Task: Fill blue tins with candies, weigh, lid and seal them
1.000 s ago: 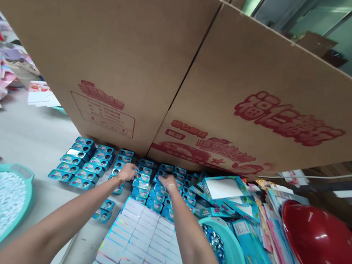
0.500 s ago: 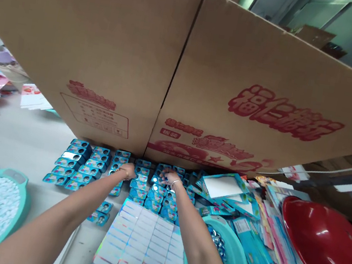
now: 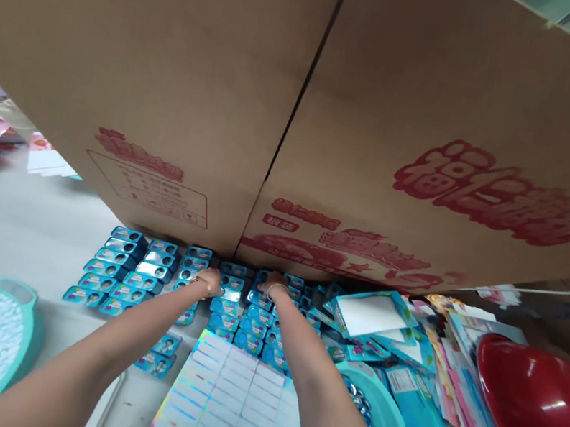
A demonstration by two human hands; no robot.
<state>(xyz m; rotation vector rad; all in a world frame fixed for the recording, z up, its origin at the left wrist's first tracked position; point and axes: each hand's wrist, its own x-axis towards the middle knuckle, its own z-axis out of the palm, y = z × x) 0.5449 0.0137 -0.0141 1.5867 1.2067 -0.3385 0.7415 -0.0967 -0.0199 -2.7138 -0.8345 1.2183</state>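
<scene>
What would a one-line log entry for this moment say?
left hand: on small blue packs | right hand: on same rows | grip: unclear | behind: cardboard box | near: sticker sheet, teal basins

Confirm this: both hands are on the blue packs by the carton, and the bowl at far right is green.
Not quite. The head view shows both hands, left hand and right hand, on the blue packs by the carton, but the far-right bowl is red.

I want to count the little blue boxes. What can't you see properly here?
- Head view: the back rows of little blue boxes run under the big cardboard box.
- Left hand and right hand: fingers too small to tell any grip.
- Red bowl: cut by the right edge.
- Box pictures: too small.
</scene>
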